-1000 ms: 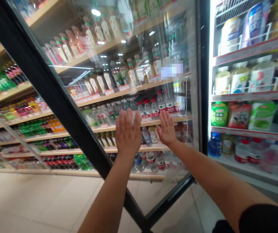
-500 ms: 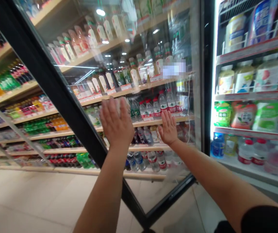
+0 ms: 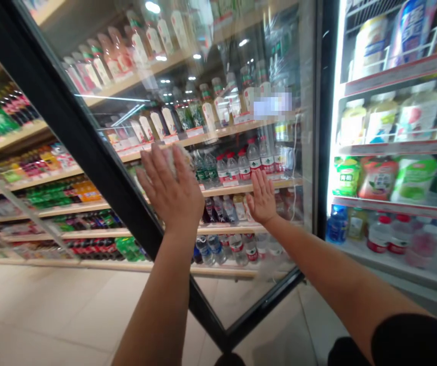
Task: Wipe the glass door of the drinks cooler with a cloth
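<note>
Under your left hand (image 3: 172,188), fingers spread flat, a pale cloth (image 3: 173,152), it seems, lies on the door (image 3: 88,152); your right hand (image 3: 262,198) rests open beside. If you push hard, the door may swing and the cloth slip out.

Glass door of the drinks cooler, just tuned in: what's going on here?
A person has the cooler's glass door swung open and presses both hands flat against the pane. The left hand is spread near the door's black frame, with a pale wad, perhaps a cloth, under its fingers. The right hand lies flat closer to the cooler. The lit cooler shelves, stocked with bottles, stand exposed at right.
</note>
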Tool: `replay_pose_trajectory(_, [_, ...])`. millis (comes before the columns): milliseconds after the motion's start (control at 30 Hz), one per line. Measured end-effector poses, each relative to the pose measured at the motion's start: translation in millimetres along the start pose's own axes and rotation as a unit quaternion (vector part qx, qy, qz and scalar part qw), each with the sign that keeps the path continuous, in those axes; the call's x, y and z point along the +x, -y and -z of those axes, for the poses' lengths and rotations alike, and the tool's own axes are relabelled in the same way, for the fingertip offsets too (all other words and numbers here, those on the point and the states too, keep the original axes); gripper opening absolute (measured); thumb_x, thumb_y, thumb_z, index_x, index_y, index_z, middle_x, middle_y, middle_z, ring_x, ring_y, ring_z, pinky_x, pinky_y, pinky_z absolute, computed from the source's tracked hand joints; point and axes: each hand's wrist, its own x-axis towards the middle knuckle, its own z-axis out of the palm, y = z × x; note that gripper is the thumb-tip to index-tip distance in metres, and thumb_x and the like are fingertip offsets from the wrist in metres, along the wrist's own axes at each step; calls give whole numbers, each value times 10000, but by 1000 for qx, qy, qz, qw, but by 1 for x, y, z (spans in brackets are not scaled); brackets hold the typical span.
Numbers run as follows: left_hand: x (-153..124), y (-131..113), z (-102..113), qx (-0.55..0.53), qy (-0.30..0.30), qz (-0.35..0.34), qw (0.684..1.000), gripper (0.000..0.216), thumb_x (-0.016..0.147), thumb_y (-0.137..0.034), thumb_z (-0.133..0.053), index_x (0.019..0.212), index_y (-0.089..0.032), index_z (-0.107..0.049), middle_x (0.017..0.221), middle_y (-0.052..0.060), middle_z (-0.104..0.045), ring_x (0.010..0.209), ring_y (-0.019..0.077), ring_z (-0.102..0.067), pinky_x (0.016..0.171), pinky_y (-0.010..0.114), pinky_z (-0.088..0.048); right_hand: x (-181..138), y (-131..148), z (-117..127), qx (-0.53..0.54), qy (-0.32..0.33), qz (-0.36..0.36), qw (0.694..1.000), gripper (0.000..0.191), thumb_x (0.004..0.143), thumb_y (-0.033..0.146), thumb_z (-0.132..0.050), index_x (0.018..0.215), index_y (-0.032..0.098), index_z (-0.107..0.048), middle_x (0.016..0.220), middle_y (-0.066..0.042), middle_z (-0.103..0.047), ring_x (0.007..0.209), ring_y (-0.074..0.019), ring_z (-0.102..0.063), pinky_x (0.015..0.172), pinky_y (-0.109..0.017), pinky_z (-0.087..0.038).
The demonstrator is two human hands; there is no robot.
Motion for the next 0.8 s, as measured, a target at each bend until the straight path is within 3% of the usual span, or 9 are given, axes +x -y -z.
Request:
replay_pose_trajectory(67, [-31, -8, -5, -1, -2, -22, 1000, 639, 960, -224, -467, 1543, -161, -215, 1611, 211, -157, 1506, 336, -23, 1204, 603, -166, 0, 0, 0, 1, -3, 2, 1000, 653, 997, 398, -252, 1580, 152, -91, 1615, -146, -270, 1528, -242, -157, 1210, -486, -190])
replay_pose_trajectory(167, [-85, -17, -16, -55, 64, -149, 985, 625, 939, -133, -457, 1531, -219, -273, 1570, 143, -322, 1499, 265, -135, 1214, 463, -256, 0, 1, 0, 3, -12, 4, 1000, 649, 999, 391, -256, 1579, 149, -94, 1609, -150, -285, 1530, -240, -143, 1209, -488, -195])
replay_pose_trajectory(233, [-100, -12, -17, -40, 75, -157, 984, 650, 931, -152, -495, 1533, -245, -267, 1563, 133, -341, 1493, 274, -165, 1216, 488, -248, 0, 1, 1, 7, -9, 3, 1000, 643, 1004, 390, -250, 1578, 146, -96, 1604, -157, -293, 1531, -242, -140, 1207, -497, -195])
replay_pose_trajectory(400, [-75, 9, -2, 5, 21, 36, 999, 713, 944, -245, -501, 1560, -177, -146, 1625, 191, -63, 1501, 349, -4, 1214, 611, -138, 2, -2, 8, 35, 25, 4, 999, 618, 1016, 387, -252, 1573, 152, -121, 1598, -162, -304, 1528, -244, -152, 1204, -519, -211])
replay_pose_trajectory(467, [-73, 3, -3, -18, 31, 16, 999, 699, 952, -263, -493, 1558, -174, -156, 1626, 188, -61, 1498, 347, 5, 1214, 600, -159, 3, -1, 15, 52, 43, -1, 998, 619, 1016, 395, -281, 1569, 153, -145, 1605, -162, -286, 1528, -249, -151, 1200, -528, -228])
replay_pose_trajectory(567, [-81, -16, -13, -68, 90, -84, 990, 696, 954, -382, -504, 1549, -188, -198, 1613, 182, -173, 1499, 328, -67, 1205, 546, -233, 6, 9, 31, 77, 51, -26, 995, 613, 1014, 401, -304, 1561, 152, -183, 1613, -165, -263, 1524, -257, -171, 1190, -542, -257])
replay_pose_trajectory(633, [-81, -26, -18, -102, 109, -104, 983, 760, 956, -492, -454, 1556, -149, -138, 1603, 205, -197, 1500, 324, -75, 1206, 533, -230, 11, 25, 45, 93, 37, -23, 995, 582, 1017, 381, -294, 1554, 170, -220, 1606, -152, -290, 1508, -251, -228, 1188, -535, -275])
replay_pose_trajectory(800, [-62, -23, -12, -236, 67, -83, 966, 769, 976, -576, -92, 1541, -84, 83, 1580, 243, -242, 1499, 263, -154, 1199, 486, -263, 26, 79, 62, 213, 53, 136, 966, 583, 1025, 363, -257, 1573, 182, -177, 1559, -96, -404, 1445, -186, -364, 1179, -413, -367])
